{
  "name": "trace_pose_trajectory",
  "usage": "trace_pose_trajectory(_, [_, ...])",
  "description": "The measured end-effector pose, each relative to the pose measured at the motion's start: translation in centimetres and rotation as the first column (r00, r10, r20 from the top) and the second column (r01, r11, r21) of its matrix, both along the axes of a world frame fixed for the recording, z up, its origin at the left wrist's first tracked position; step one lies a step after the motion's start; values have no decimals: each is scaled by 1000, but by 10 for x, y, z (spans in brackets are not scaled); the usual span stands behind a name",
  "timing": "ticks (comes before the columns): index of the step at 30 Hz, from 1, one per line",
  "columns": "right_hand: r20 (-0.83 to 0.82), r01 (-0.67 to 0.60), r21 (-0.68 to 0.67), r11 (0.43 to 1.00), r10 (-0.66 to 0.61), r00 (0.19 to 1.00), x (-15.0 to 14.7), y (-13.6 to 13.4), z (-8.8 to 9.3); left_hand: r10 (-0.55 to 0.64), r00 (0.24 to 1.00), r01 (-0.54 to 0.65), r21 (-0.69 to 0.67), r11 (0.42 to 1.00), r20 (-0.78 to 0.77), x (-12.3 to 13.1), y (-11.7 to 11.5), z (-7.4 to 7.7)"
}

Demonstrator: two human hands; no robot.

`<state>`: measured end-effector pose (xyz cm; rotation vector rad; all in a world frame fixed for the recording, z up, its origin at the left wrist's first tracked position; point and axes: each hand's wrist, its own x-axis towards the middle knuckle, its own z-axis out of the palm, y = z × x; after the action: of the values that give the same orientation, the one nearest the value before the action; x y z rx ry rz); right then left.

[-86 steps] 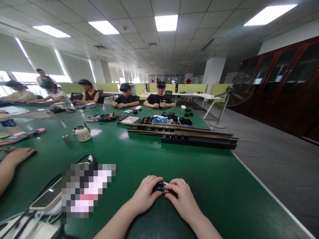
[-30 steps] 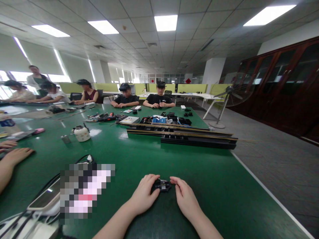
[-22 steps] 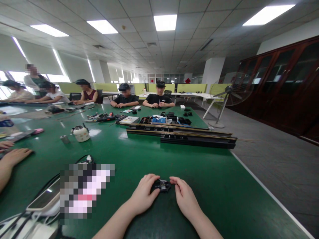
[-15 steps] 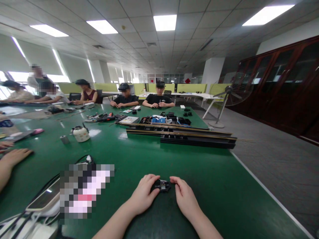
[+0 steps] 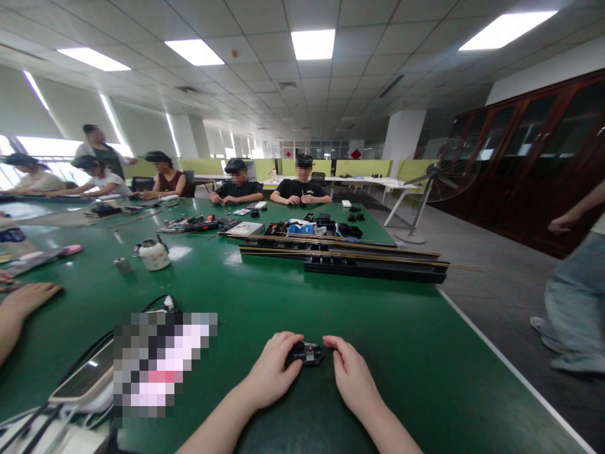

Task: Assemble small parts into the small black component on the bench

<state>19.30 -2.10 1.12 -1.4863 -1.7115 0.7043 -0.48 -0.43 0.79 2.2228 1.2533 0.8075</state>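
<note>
A small black device with exposed inner parts (image 5: pixel 309 354), perhaps a mouse without its cover, lies on the green table in front of me. My left hand (image 5: pixel 275 369) grips its left end between thumb and fingers. On the other side, my right hand (image 5: pixel 350 375) rests on its edge with fingers loosely curved and thumb apart. Nothing shows in that right hand, and its fingertips sit just off the device's right end. The left fingers hide part of the device.
Long black rails (image 5: pixel 375 271) with thin brass-coloured rods lie across the table ahead. A white pot (image 5: pixel 154 254), a grey cylinder (image 5: pixel 123 265) and a phone (image 5: pixel 85 372) with cables are leftward. A co-worker's hand (image 5: pixel 35 296) rests at far left. Someone's legs (image 5: pixel 574 302) are beyond the right edge.
A walking person has come into view on the right. The standing person at the far left has shifted right. My hands and the black device look almost unmoved.
</note>
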Motion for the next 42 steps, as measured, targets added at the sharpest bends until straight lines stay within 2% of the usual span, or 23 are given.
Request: trace_pose_trajectory(42, [-3,-2,-1,1000,2,1000,1,-1,0,-3,1000,3,15,1000,-5,1,-1,0])
